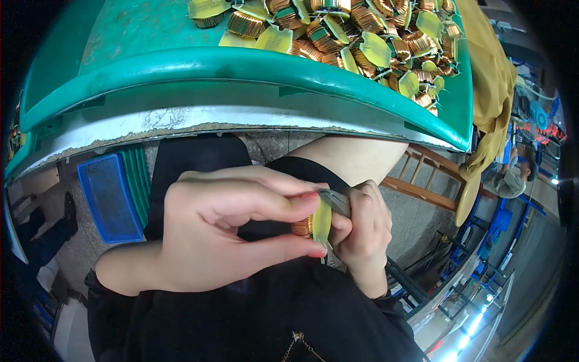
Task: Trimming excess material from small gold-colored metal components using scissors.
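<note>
Green plastic tray [181,66] above my lap holds piled coils. My left hand [223,232] pinches a copper-wound coil with yellow tape [316,224]; my right hand [362,229] clamps a grey metal blade [335,201] against it. Trimming step, apparently; next needs steady pressure.

**Workshop surroundings: furniture, floor, light**

Green plastic tray [181,66] resting on a worn, chipped white table edge [199,120]. Grey speckled floor [416,223]. Blue plastic crate [108,196] on the floor at left. Wooden chair frame [425,175] at right, mustard-yellow cloth [491,90] draped above it. Blue metal racks [497,223] at far right. Bright strip lights [473,326] at lower right.
</note>
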Action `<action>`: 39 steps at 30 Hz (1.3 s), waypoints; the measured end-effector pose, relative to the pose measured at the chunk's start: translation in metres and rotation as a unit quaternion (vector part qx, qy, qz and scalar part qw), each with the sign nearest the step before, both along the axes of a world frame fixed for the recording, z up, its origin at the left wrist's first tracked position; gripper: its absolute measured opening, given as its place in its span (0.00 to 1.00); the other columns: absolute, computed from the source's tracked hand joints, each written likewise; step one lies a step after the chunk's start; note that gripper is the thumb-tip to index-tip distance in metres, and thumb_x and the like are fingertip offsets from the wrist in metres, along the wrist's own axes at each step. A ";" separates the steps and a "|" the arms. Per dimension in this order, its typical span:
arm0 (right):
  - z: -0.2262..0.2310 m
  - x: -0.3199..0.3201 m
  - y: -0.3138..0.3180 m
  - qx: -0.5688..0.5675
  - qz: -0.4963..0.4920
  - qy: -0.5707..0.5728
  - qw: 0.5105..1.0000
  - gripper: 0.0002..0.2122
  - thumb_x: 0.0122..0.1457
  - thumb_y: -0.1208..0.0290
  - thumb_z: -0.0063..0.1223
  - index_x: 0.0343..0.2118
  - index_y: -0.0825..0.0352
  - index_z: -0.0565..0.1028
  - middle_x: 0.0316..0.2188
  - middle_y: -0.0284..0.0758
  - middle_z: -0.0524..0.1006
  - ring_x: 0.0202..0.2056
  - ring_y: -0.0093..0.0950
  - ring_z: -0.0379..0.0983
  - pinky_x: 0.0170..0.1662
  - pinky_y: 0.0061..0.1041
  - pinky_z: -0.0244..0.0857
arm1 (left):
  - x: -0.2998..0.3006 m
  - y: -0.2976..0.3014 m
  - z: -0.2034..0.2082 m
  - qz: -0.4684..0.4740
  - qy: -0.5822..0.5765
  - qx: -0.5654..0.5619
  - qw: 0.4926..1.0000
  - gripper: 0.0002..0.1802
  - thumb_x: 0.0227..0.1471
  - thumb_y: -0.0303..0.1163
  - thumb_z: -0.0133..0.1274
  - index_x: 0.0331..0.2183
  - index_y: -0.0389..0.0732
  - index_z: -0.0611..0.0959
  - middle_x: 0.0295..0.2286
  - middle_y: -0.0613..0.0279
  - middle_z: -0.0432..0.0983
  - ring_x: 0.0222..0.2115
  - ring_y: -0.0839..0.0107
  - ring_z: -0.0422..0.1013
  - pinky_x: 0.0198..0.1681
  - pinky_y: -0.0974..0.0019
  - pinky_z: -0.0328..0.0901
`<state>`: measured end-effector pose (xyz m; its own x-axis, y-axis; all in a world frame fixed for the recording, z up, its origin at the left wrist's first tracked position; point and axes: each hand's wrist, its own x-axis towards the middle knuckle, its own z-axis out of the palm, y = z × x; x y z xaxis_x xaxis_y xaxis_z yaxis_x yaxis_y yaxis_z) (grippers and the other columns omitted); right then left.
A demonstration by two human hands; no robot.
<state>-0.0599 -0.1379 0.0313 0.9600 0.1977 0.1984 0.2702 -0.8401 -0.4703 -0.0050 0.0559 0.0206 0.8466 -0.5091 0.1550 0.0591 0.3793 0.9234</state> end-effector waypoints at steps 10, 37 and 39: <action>0.001 -0.003 -0.008 0.272 -0.067 0.061 0.958 0.14 0.59 0.61 0.45 0.31 0.71 0.70 0.26 0.39 0.69 0.25 0.33 0.62 0.31 0.26 0.61 | 0.008 -0.005 0.014 -0.068 0.310 -0.096 0.944 0.23 0.36 0.17 0.61 0.40 0.34 0.76 0.36 0.45 0.74 0.32 0.60 0.73 0.33 0.66 0.72; -0.008 0.009 -0.008 0.116 0.030 -0.032 0.992 0.16 0.57 0.58 0.47 0.27 0.70 0.70 0.23 0.38 0.67 0.22 0.31 0.60 0.28 0.26 0.59 | 0.003 -0.009 0.000 -0.111 0.353 -0.104 0.923 0.20 0.44 0.29 0.60 0.42 0.35 0.78 0.34 0.43 0.75 0.27 0.63 0.74 0.27 0.70 0.72; -0.007 0.008 -0.010 0.103 0.032 -0.032 0.994 0.16 0.57 0.58 0.47 0.26 0.70 0.70 0.22 0.37 0.67 0.22 0.30 0.59 0.27 0.26 0.59 | 0.003 -0.010 -0.001 -0.111 0.352 -0.104 0.924 0.20 0.44 0.29 0.60 0.42 0.35 0.77 0.34 0.43 0.75 0.27 0.62 0.74 0.27 0.70 0.72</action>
